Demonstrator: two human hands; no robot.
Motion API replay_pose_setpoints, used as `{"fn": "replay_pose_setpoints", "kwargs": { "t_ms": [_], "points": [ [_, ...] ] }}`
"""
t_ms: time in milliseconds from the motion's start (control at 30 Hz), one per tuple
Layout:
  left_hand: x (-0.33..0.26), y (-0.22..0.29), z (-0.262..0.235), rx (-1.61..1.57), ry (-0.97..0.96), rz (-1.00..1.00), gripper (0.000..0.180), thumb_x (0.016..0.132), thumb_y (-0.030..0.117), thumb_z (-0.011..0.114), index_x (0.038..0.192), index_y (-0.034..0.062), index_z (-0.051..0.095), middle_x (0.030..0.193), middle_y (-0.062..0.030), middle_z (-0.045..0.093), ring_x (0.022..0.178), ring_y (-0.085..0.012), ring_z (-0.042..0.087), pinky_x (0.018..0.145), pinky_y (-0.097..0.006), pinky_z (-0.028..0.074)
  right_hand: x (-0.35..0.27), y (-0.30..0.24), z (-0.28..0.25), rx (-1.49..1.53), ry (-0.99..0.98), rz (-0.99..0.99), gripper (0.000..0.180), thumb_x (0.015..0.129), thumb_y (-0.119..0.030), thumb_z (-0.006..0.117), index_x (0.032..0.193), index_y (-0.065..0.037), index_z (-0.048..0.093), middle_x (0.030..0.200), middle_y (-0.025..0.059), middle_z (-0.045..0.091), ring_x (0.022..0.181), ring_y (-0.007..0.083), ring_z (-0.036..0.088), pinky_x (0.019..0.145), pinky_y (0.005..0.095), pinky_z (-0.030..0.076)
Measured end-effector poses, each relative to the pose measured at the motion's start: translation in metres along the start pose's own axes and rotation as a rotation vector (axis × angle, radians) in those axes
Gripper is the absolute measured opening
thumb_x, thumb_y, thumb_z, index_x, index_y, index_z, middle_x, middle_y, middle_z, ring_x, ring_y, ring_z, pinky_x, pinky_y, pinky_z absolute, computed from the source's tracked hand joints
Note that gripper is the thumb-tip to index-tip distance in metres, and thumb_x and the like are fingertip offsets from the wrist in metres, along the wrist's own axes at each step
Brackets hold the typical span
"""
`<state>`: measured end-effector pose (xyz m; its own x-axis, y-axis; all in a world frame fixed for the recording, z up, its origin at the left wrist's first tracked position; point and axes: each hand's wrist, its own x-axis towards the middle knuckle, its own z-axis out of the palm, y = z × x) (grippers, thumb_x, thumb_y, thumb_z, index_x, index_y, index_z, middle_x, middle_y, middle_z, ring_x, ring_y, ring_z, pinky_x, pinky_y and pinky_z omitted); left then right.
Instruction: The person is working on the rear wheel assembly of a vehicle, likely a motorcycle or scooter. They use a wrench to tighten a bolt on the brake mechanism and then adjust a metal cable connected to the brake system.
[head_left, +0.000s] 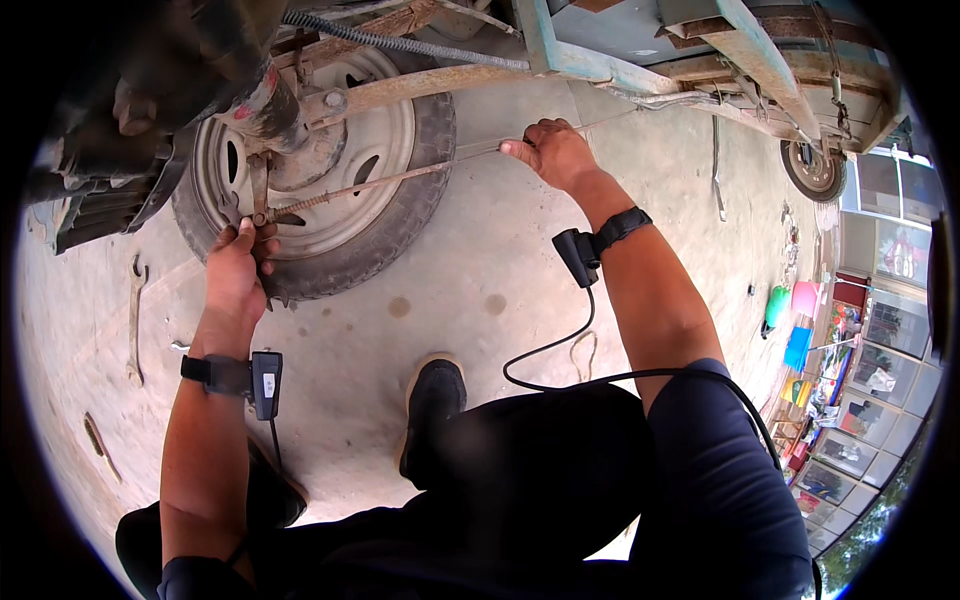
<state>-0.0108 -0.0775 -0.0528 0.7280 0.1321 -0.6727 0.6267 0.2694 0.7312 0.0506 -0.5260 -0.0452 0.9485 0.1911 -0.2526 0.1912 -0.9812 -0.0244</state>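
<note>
Crouching under a rusty vehicle frame [640,70], a person works on a long thin rod [400,175] that runs past a wheel [330,160]. At the far left, a wrench [135,320] lies flat on the concrete ground [480,290], well apart from the hands. Next to the right, the left hand [238,265] reaches up to the threaded left end of the rod, just in front of the wheel; its fingers are curled closed around that end where it meets a small bracket, and a black strap with a small box sits on the wrist. The wheel stands upright behind this hand, its tyre touching the ground. The rod slants up and to the right from the wheel hub. Further right, the right hand [550,150] is closed around the rod, thumb laid along it, the arm stretched out; this wrist also carries a black strap and box with a cable trailing back. A black shoe [432,400] rests on the ground between the two arms. At the far right, a second wheel [812,170] stands under the frame.
</note>
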Motion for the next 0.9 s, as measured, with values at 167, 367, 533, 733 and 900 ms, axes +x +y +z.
{"fn": "replay_pose_setpoints", "kwargs": {
  "t_ms": [167,367,533,733,900],
  "points": [
    [0.0,-0.001,0.003,0.01,-0.017,0.007,0.016,0.102,0.021,0.048,0.106,0.0074,0.056,0.093,-0.004,0.067,0.071,-0.0101,0.058,0.058,-0.025,0.039,0.006,0.004,-0.003,-0.009,-0.031,-0.003,0.078,0.091,-0.072,0.03,0.094,-0.003,0.067,0.103,0.0169,0.066,0.109,0.0323,0.056,0.1,0.0401,0.042],
    [0.002,-0.005,-0.005,-0.008,-0.033,0.029,0.017,0.102,0.021,0.048,0.105,0.0071,0.057,0.092,-0.0049,0.067,0.071,-0.011,0.058,0.058,-0.025,0.039,-0.002,-0.003,-0.006,-0.012,-0.043,-0.009,0.078,0.091,-0.072,0.03,0.093,-0.003,0.067,0.103,0.0165,0.066,0.109,0.0319,0.057,0.101,0.0399,0.041],
    [0.0,-0.003,0.003,0.009,-0.011,0.001,0.016,0.102,0.021,0.049,0.105,0.007,0.057,0.093,-0.0051,0.067,0.071,-0.012,0.058,0.058,-0.026,0.039,0.003,0.006,-0.007,-0.005,-0.058,0.001,0.075,0.091,-0.071,0.034,0.092,-0.003,0.067,0.101,0.016,0.066,0.108,0.0324,0.057,0.099,0.0411,0.042],
    [-0.001,-0.003,-0.001,-0.003,-0.009,0.013,0.016,0.101,0.02,0.051,0.104,0.0072,0.058,0.092,-0.0049,0.068,0.07,-0.0119,0.058,0.058,-0.026,0.039,0.002,0.0,-0.008,0.007,-0.047,0.03,0.077,0.09,-0.072,0.035,0.094,-0.003,0.067,0.103,0.0156,0.066,0.109,0.0341,0.056,0.098,0.0408,0.044],
    [-0.003,0.002,0.001,0.014,-0.012,0.017,0.016,0.101,0.02,0.05,0.105,0.0057,0.058,0.093,-0.0058,0.068,0.069,-0.0119,0.058,0.058,-0.026,0.039,0.01,0.001,-0.003,0.009,-0.04,0.052,0.076,0.09,-0.072,0.036,0.095,-0.003,0.068,0.107,0.0168,0.065,0.112,0.0334,0.055,0.098,0.0415,0.044]
  ]
}}
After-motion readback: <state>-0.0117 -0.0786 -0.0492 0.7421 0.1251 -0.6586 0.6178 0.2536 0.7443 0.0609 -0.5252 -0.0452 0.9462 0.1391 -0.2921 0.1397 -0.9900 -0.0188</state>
